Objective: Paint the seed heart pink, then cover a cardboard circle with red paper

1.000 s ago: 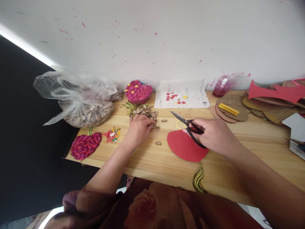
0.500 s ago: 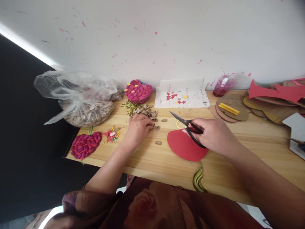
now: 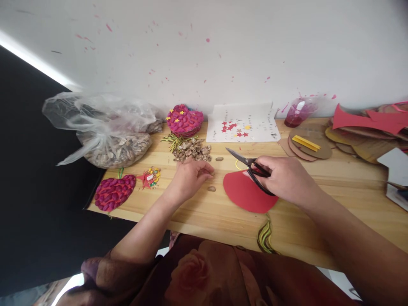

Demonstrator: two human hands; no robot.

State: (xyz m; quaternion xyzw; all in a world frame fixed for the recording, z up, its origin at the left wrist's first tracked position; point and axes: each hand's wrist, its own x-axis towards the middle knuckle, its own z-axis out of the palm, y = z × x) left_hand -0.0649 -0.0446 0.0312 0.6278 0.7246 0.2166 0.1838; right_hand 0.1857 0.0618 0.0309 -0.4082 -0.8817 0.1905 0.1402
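My left hand (image 3: 192, 177) is pinched just in front of a pile of brown nut shells (image 3: 195, 151), with a small shell partly visible at its fingertips. Two loose shells lie nearby on the wood, one of them a flat brown shell (image 3: 211, 188) close to the hand. My right hand (image 3: 282, 175) is closed around black-handled scissors (image 3: 244, 159), their blades pointing left and slightly parted. Below the scissors lies a rounded red card (image 3: 247, 193) with a yellow loop at its top and a green, yellow and brown yarn tassel (image 3: 265, 238) at its lower edge.
Plastic bags of shells (image 3: 117, 148) stand at the left back. A magenta shell-covered piece (image 3: 115, 192) lies front left, another stack (image 3: 185, 121) near the wall. A paper with stars (image 3: 261, 127), a cup of dark red liquid (image 3: 295, 114) and cardboard cutouts (image 3: 360, 146) line the back.
My left hand has lifted slightly off the table and drawn back to the right from the pile, its fingertips pinched. My right hand keeps the scissors in the same place.
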